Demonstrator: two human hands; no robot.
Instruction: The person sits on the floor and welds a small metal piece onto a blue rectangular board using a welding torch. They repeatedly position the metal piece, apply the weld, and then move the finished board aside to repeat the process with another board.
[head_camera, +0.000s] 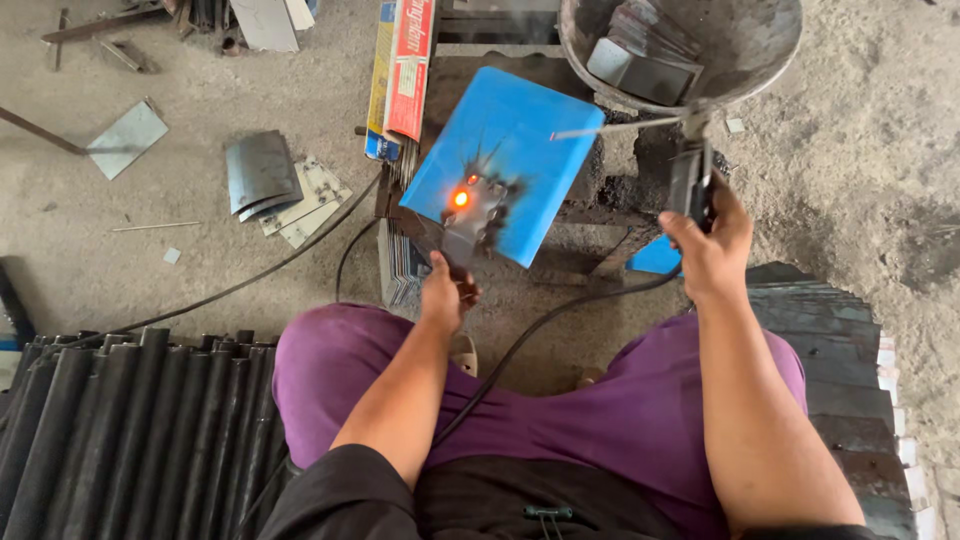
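Observation:
My left hand (441, 293) grips the lower edge of a blue metal panel (520, 150) with a small grey steel bracket on it, where a fresh weld spot (460, 199) glows orange amid black scorch marks. My right hand (707, 246) holds a black electrode holder (690, 185) whose thin welding rod (610, 127) points left, its tip just off the panel's upper right edge. A black cable (540, 325) runs from the holder down between my purple-trousered knees.
A metal bowl (745, 55) with flat steel pieces sits at the top right. Dark metal tubes (130, 420) lie stacked at the lower left, curved dark plates (835, 330) at the right. A red and yellow electrode box (400, 70), curved and flat offcuts (262, 172) and scrap lie on the concrete floor.

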